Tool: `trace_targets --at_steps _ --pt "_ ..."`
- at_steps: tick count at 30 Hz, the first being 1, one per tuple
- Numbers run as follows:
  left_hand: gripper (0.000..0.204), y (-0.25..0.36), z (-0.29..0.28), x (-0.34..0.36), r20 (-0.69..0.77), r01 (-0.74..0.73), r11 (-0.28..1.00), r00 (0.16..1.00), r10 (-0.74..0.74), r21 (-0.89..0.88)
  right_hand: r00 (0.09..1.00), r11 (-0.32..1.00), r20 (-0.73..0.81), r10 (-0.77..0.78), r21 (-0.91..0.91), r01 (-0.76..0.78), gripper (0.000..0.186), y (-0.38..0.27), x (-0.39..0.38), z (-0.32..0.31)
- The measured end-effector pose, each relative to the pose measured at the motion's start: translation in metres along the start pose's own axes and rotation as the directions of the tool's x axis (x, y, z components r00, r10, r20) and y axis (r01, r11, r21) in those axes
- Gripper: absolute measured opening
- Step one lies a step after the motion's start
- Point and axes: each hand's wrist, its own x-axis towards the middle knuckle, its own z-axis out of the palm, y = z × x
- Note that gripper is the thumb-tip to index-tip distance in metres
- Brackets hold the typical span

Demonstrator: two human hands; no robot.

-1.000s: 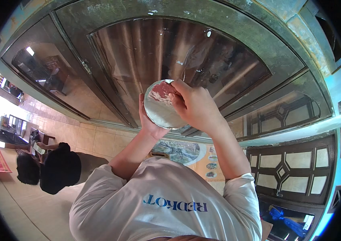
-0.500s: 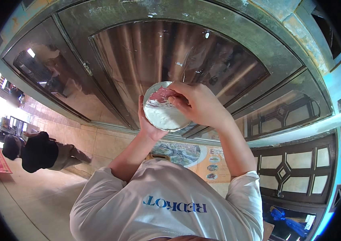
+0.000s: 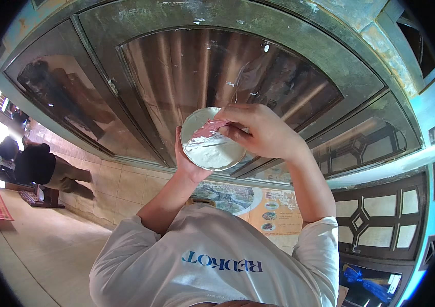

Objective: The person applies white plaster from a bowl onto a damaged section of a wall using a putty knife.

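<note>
One round bowl (image 3: pixel 212 146) of white paste sat cupped in the left hand (image 3: pixel 187 158), fingers closed under its rim. The right hand (image 3: pixel 261 130) pinched one reddish scraper (image 3: pixel 208 129) inside it. Behind the bowl stood one glass panel (image 3: pixel 202 71); one dark-clad person (image 3: pixel 36 163) stayed well left.

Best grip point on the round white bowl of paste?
By the outer wall under the rim, from the left, as the left hand cups the bowl now. Its mouth is full of white paste, and the right hand works a pink scraper inside.
</note>
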Motion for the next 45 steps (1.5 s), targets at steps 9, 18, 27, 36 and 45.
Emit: trace_targets --at_steps 9,18,27,36,45 --pt "0.077 0.005 0.012 0.010 -0.151 -0.012 0.991 0.988 0.032 0.130 0.994 0.994 0.037 -0.101 -0.042 0.103 0.021 0.000 0.002 -0.022" --pt "0.080 0.000 0.031 0.021 0.003 0.069 0.996 0.998 -0.069 0.051 0.980 0.982 0.076 -0.186 0.048 0.183 0.020 -0.007 0.003 -0.061" --pt "0.081 -0.014 0.046 0.004 0.076 0.145 0.989 0.986 -0.145 0.015 0.954 0.964 0.220 -0.205 -0.121 0.235 0.011 -0.025 -0.005 -0.083" --pt "0.078 -0.017 0.057 -0.001 -0.031 0.119 0.993 0.992 -0.119 -0.023 0.966 0.950 0.236 -0.101 -0.264 0.164 0.008 -0.037 -0.017 -0.070" --pt "0.078 -0.011 0.045 -0.001 0.105 0.092 0.994 0.991 -0.086 -0.054 0.993 0.954 0.028 -0.112 -0.278 0.115 0.013 -0.034 -0.022 -0.038"
